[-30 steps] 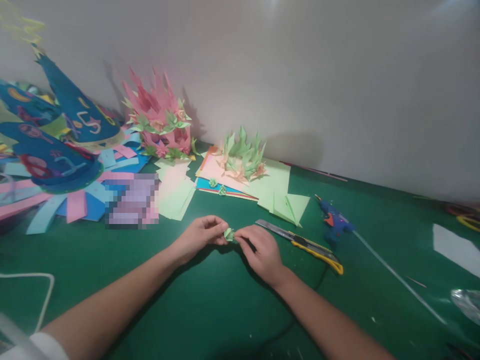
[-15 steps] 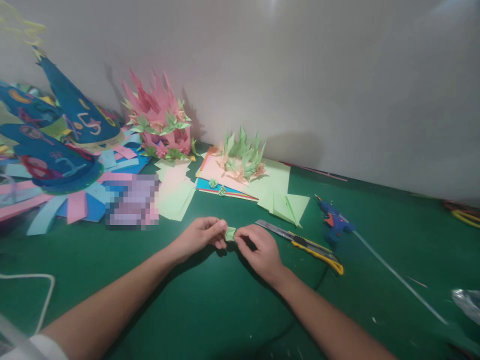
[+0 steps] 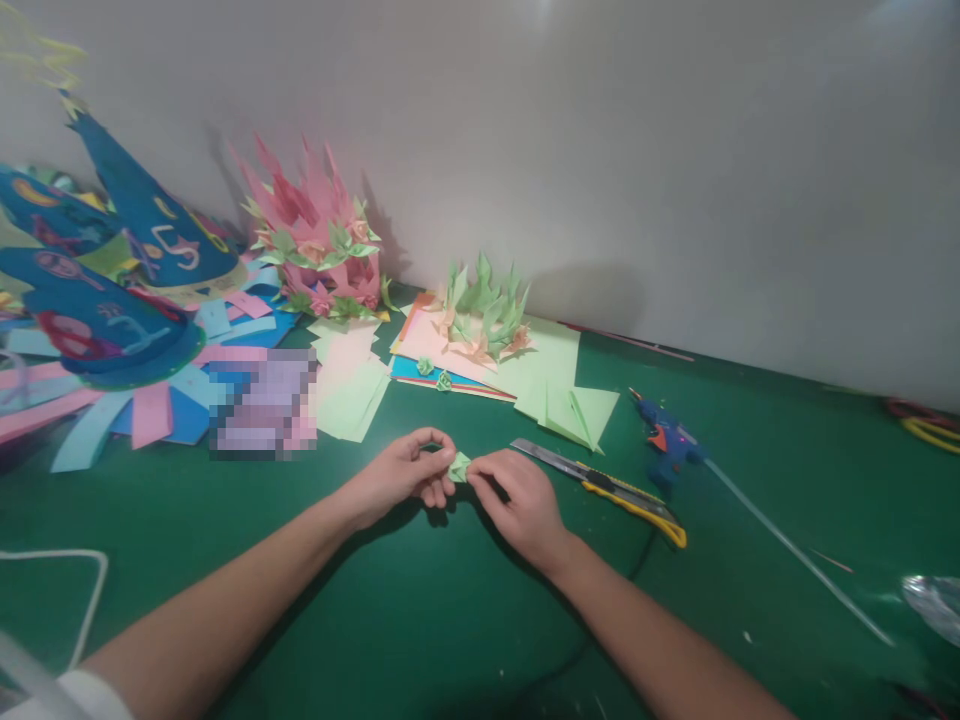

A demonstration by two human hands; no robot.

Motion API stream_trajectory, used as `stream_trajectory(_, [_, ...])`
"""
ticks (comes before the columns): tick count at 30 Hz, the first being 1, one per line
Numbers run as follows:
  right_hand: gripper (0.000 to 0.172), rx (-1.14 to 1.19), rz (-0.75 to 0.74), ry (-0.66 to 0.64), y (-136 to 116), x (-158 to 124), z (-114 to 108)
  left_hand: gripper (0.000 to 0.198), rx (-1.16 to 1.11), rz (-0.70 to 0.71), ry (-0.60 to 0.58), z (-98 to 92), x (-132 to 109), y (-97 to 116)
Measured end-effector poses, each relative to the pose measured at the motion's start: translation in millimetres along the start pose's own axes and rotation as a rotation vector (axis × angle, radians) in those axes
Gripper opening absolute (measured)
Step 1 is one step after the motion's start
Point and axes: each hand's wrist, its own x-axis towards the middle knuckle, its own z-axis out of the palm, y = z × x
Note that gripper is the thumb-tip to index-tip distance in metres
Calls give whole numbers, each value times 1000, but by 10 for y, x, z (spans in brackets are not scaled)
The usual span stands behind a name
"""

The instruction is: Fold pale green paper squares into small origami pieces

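Between my hands is a small folded piece of light green paper (image 3: 459, 468), held just above the green table. My left hand (image 3: 409, 468) pinches its left edge between thumb and forefinger, the other fingers curled beneath. At its right edge, the thumb and fingertips of my right hand (image 3: 519, 500) are closed on the same paper. Beyond them, two small green paper roses (image 3: 444, 381) lie at the front of a stack of coloured sheets. To the right of my right hand rests a yellow utility knife (image 3: 630, 498) with its blade out.
A blue glue gun (image 3: 669, 440) with a long glue stick lies on the right. Behind stand a green paper crown (image 3: 486, 305) and pink paper crowns (image 3: 315, 225). Blue cone hats (image 3: 161, 215) fill the left. Light green sheets (image 3: 570, 412) lie near the knife.
The green paper between my fingers has changed from a flatter square look to a more creased, pointed shape. Both hands stay in almost the same place.
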Motion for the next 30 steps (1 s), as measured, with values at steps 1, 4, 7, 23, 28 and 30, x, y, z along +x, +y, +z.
stream_trajectory(1, [12, 15, 33, 12, -2, 5, -1, 29, 13, 24, -12, 9, -5, 4])
stream_trajectory(4, [13, 60, 132, 25, -11, 25, -10, 36, 65, 98, -41, 33, -16, 5])
stream_trajectory(7, [13, 88, 160, 12, -20, 41, -22, 39, 114, 101, 6, 43, -4, -13])
stream_trajectory(23, [10, 174, 242, 40, -14, 36, -14, 23, 123, 179, 214, 70, 14, -44])
stream_trajectory(28, [13, 106, 177, 35, -45, 40, -26, 25, 132, 114, 186, 95, 11, -42])
stream_trajectory(30, [14, 71, 137, 28, -45, 36, -26, 27, 111, 105, 169, 106, 12, -38])
